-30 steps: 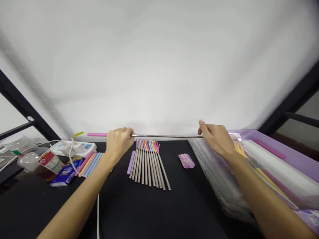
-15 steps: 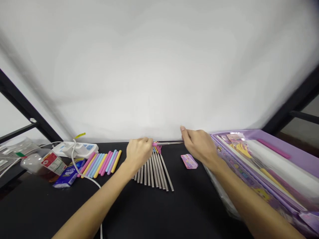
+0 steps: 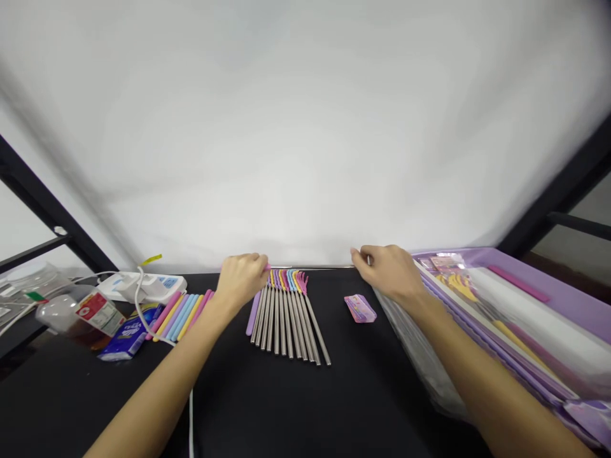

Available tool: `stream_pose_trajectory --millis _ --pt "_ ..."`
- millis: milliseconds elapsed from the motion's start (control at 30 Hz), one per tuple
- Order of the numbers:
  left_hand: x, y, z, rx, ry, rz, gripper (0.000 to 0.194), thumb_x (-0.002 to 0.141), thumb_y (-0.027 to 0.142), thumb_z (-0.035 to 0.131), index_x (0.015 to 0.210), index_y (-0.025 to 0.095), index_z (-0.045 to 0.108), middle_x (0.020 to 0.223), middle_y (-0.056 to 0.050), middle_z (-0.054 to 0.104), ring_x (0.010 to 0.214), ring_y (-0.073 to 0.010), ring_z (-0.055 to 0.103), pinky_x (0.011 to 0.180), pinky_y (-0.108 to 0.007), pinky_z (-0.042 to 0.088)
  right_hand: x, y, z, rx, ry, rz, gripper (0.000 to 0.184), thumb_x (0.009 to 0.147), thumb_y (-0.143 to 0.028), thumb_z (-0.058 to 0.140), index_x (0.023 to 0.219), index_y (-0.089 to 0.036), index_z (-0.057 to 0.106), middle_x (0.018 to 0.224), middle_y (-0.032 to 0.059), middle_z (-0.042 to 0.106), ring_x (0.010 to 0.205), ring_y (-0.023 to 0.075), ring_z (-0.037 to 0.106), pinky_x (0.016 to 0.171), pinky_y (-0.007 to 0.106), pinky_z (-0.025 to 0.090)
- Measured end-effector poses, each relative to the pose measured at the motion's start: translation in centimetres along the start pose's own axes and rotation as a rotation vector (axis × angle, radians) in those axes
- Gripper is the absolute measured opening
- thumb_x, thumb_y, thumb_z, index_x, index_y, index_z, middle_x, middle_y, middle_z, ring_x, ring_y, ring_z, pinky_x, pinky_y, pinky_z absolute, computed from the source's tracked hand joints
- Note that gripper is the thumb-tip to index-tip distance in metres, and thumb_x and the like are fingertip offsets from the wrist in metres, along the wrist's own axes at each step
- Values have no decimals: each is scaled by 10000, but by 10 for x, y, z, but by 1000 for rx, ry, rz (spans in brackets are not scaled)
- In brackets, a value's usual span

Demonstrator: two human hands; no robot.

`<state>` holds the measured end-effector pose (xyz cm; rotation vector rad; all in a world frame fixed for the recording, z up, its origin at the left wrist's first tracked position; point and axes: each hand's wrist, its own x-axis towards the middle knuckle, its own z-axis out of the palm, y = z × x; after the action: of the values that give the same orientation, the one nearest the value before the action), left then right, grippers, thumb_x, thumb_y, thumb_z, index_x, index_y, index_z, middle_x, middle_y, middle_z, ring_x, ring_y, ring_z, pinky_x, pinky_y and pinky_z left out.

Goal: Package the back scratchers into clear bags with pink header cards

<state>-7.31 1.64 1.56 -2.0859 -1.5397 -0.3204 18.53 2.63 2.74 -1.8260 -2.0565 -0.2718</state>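
Both hands are raised at the back of the black table, near the white wall, holding a thin metal rod level between them. My left hand is closed around the rod's pink handle, which is mostly hidden by the fingers. Around the other end my right hand is closed, with a small bit of metal showing at the fingers. Below the rod lies a fan of metal back scratchers with small hand-shaped heads in pink, yellow, blue and purple. Beside the fan is a loose purple handle.
Coloured handles lie in a row at left, partly behind my left arm. Nearby are a white power strip with a cable, a blue packet and a bottle. A pink card lies right of centre, before a purple box.
My hands first came closer together, shortening the visible rod. Then my left hand moved back left, so more rod shows again. The right hand stayed closed on its end.
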Motion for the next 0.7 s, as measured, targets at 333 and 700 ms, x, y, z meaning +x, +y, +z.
stream_pose_trajectory --millis 333,700 --pt "-1 -17 -2 -35 249 -48 189 855 204 521 734 185 664 652 -55 684 595 -197 626 509 -292 267 4 17 -6 5 -43 121 510 930 -476 340 656 -208 677 637 95 673 632 230 606 545 299 250" --pt "-3 -32 -1 24 378 36 232 843 168 519 643 186 634 536 -23 611 514 -152 562 501 -284 230 6 34 -14 260 15 166 554 957 -489 275 533 -213 500 563 72 597 584 194 535 569 300 269"
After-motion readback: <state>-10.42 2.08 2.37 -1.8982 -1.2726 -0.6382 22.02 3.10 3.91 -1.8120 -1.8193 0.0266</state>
